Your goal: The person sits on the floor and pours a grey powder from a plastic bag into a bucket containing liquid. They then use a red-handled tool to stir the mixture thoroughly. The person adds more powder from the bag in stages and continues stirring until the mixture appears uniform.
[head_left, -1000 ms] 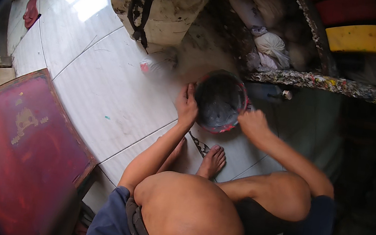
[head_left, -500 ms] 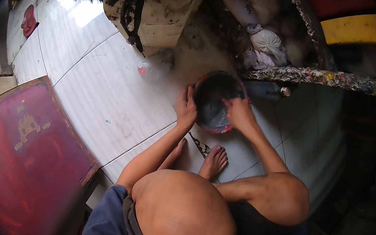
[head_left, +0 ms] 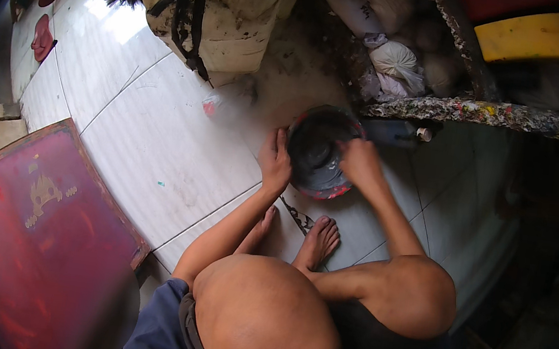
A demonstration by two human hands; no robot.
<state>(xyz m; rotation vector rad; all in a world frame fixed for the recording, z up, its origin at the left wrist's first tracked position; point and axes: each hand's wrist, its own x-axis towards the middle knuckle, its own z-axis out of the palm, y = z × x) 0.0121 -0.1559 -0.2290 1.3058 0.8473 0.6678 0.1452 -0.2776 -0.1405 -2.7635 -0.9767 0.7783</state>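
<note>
A round dark basin (head_left: 326,194) with red patches on its rim sits on the tiled floor in front of my feet. Dark grey, wet-looking stuff lies inside it. My left hand (head_left: 276,160) grips the basin's left side, its fingers up along the rim. Over the right part of the opening is my right hand (head_left: 360,161), fingers pointing down and inward. Motion smears those fingers, so whether they hold anything is hidden. Left of the basin lies a crumpled clear plastic item (head_left: 224,101) with a red spot.
A stained jerrycan (head_left: 232,28) with black straps stands beyond the basin. A paint-crusted bar (head_left: 459,113) runs at the right, with tied plastic bags (head_left: 397,62) behind it and a bottle (head_left: 400,132) below. A red panel (head_left: 35,233) is at left; slippers (head_left: 43,39) lie far left.
My right hand has shifted slightly right and up within the basin, and more of the grey contents shows, swirled. My left hand stays on the rim.
</note>
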